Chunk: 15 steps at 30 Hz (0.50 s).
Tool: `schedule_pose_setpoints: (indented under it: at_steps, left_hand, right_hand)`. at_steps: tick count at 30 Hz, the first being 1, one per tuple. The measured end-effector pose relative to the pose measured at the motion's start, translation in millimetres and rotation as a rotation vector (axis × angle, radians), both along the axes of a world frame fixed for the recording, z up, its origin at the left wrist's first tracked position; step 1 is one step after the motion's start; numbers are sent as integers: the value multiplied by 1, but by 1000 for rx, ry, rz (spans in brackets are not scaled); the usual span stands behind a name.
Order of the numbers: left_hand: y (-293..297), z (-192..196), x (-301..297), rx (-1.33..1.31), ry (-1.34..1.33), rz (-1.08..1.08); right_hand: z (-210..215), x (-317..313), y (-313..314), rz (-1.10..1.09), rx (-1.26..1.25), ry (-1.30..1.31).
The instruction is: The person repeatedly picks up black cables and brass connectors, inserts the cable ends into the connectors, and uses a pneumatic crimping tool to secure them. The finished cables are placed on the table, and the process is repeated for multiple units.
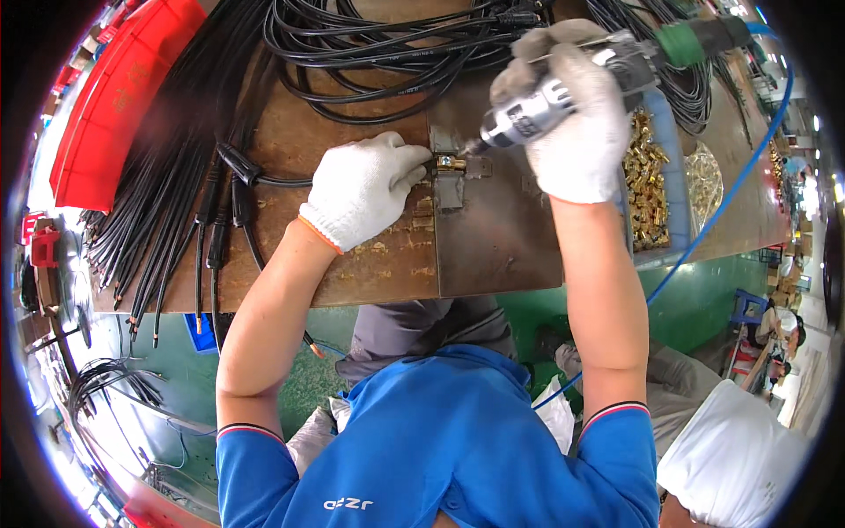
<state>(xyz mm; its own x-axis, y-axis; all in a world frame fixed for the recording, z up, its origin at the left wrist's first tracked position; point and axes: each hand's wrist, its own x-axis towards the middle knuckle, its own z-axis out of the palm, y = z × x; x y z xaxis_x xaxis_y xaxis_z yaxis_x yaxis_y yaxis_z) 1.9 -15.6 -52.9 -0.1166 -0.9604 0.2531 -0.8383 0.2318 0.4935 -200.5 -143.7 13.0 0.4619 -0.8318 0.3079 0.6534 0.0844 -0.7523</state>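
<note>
My left hand [359,189], in a white knit glove, is closed with fingertips pinching the end of a black cable [283,182] at a small metal fixture [450,192] on the table. A brass terminal [452,163] lies in that fixture, just beyond my fingertips. My right hand [581,132], also gloved, is wrapped around a silver air screwdriver [531,116] with a green fitting and a blue hose. Its tip slants down to the left, close to the brass terminal; whether they touch I cannot tell.
Bundles of black cables [167,167] cover the table's left side, and coiled black cables [378,53] lie at the back. A red bin [123,101] stands far left. Right of my right hand is a blue tray [673,176] of brass parts [647,172]. Another person [735,449] is at lower right.
</note>
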Motion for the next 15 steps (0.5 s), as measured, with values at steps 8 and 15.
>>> schedule_pose_setpoints:
  at_steps: [8, 15]
  left_hand:
    - [0, -1, -1, -39, 40, -17]
    - [-1, -1, 0, -11, 50, -6]
  right_hand:
    - [-19, 9, 7, 29, -90, 46]
    - [3, 15, -5, 272, -466, 278]
